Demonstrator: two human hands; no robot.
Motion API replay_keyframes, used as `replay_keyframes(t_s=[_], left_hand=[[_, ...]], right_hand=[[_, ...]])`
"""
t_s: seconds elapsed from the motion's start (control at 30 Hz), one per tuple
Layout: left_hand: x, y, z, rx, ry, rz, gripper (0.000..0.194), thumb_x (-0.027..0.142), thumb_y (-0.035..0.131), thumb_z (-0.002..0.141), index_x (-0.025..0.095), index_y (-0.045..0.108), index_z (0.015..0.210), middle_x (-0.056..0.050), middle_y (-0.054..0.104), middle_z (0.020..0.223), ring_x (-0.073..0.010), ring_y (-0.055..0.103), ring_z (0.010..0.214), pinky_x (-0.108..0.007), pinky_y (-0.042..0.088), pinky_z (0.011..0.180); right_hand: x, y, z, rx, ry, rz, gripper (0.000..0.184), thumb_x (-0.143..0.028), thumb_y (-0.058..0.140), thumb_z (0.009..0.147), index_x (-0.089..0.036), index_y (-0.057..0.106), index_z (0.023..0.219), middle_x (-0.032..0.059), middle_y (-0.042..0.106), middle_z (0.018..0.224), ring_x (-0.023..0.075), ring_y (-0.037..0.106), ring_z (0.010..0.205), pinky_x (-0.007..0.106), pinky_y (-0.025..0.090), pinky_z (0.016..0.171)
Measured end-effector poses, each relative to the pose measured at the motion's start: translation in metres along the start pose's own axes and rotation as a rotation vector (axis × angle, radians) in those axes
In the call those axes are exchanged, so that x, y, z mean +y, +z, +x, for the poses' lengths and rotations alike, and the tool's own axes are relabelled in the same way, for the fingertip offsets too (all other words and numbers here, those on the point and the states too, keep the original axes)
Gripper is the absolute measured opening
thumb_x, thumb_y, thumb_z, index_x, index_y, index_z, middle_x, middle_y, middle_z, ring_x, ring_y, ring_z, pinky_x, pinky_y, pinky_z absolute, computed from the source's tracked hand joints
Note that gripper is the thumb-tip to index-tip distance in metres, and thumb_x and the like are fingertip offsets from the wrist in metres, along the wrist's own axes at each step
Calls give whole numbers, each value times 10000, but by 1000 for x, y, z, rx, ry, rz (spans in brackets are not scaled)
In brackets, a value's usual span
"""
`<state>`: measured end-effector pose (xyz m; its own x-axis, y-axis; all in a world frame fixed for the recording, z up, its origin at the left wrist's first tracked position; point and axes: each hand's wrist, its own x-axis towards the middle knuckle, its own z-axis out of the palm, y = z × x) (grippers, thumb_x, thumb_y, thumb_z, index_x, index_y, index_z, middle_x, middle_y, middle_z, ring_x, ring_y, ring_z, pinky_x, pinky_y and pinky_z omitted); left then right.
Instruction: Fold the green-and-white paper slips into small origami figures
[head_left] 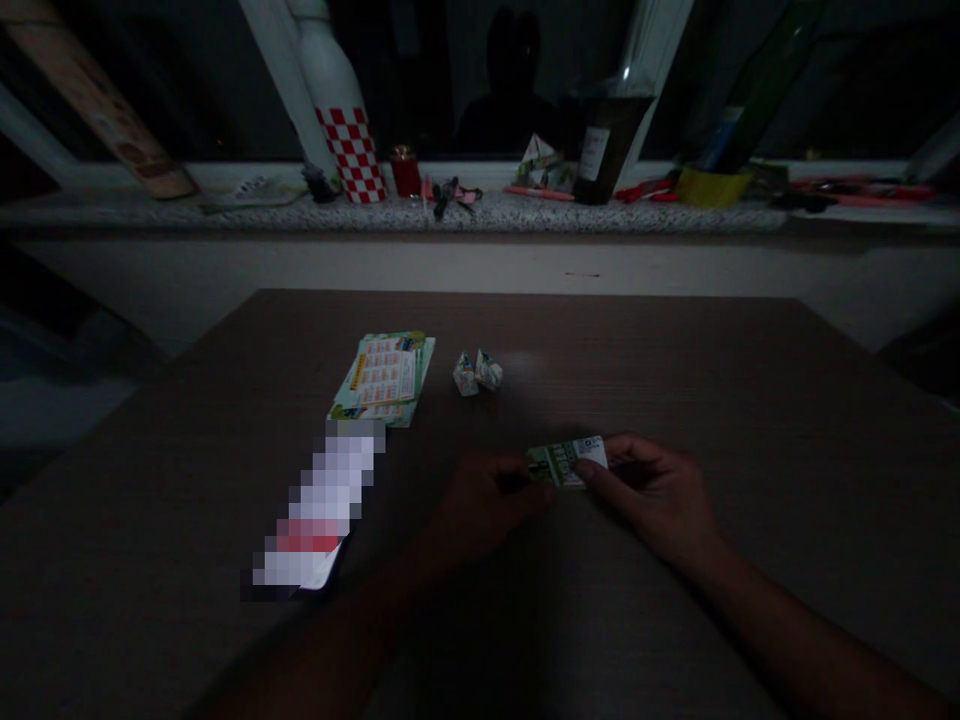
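Note:
Between my two hands is a small green and white printed paper (564,466), which looks folded. My left hand (491,500) pinches its left end, thumb along the near edge. On the other end, my right hand (660,490) grips it between thumb and fingers, with the thumb on top. Beyond my hands sit two small folded paper pieces (478,373), close together on the table. To their left lies a stack of printed leaflets (382,378) in green, white and orange. A lit phone (322,515), its screen blurred, lies nearer on the left.
The brown wooden table (637,350) ends at a white wall. Above it, a speckled stone sill (450,215) carries a red-checkered white bottle (349,140), a dark labelled bottle (604,150), a red jar (406,175), a yellow holder (712,188) and several small items. The room is dim.

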<state>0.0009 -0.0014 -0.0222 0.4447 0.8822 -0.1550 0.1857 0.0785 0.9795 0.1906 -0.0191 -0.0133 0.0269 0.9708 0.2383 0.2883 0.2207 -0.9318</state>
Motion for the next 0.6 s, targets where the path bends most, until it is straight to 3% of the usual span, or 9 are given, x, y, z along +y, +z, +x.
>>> replay_keyframes(t_s=[0.23,0.33,0.43,0.6], left_hand=[[2,2,-4,9,68,114,190,235,631,780,145,659,944,-26,679,830,-175,606,761,-259,439,657],[5,2,-5,23,90,197,188,282,625,795,144,666,917,-20,668,785,-167,601,712,-250,430,612],[9,2,-5,112,173,282,204,334,628,803,143,676,856,-25,662,784,-166,600,717,-252,429,614],[12,3,-6,204,244,283,151,297,610,832,172,690,807,-4,684,737,-145,622,691,-243,448,624]], right_hand=[[4,-1,0,-21,-42,-26,97,-267,710,726,-174,697,750,37,728,672,163,668,577,257,548,553],[4,-1,1,-26,-62,-37,91,-261,707,725,-171,694,733,34,725,652,159,665,556,253,548,535],[3,-1,0,-38,-83,-55,75,-242,710,720,-170,691,721,27,721,629,149,659,535,236,541,516],[4,1,-1,-56,-139,-60,62,-229,699,731,-172,678,719,20,712,623,141,651,528,222,531,506]])
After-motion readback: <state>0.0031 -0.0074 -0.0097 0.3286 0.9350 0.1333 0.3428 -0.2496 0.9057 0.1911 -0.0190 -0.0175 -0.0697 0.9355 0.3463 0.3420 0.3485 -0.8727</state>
